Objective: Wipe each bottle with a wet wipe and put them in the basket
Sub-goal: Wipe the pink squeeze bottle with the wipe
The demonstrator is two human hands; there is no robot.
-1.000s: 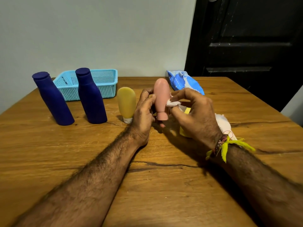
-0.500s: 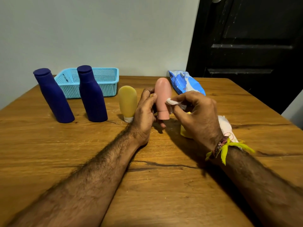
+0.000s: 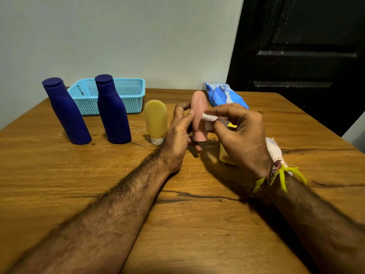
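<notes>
My left hand grips a pink tube bottle standing cap-down at the table's middle. My right hand pinches a white wet wipe against the bottle's right side. A yellow tube bottle stands cap-down just left of my left hand. Two dark blue bottles stand further left. Behind them sits the light blue basket, with no bottle in it. Another yellow object lies mostly hidden under my right hand.
A blue wet wipe pack lies at the back, right of the pink bottle. Crumpled white wipes lie beside my right wrist. A dark door stands beyond the table's far right edge.
My right hand has slid the wipe a little along the pink bottle's side. My left hand keeps the same hold. The other bottles have not moved.
</notes>
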